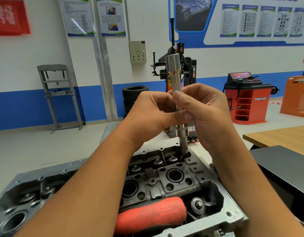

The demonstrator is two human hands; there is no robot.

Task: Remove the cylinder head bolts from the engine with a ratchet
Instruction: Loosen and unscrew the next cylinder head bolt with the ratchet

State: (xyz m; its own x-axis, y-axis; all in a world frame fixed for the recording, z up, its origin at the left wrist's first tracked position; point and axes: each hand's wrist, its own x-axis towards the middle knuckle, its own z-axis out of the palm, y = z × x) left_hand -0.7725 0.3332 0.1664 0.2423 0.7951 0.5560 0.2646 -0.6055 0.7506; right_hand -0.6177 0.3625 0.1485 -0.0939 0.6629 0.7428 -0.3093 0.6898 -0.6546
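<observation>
Both hands pinch the socket extension (177, 93), upright in a bolt well at the cylinder head's (165, 178) far corner: left hand (153, 115) thumb and fingers clamped low, right hand (204, 113) higher. Bolt itself hidden. Ratchet's red handle (151, 214) lies unattached by the near edge. Risk: tilted socket seats poorly, rounds the bolt head.

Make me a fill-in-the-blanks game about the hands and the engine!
1. Both hands, left hand and right hand, hold a shiny metal ____.
2. The extension bar stands ____ in a hole of the engine.
3. The tool handle lying on the engine is ____.

Missing words: bar; upright; red
</observation>
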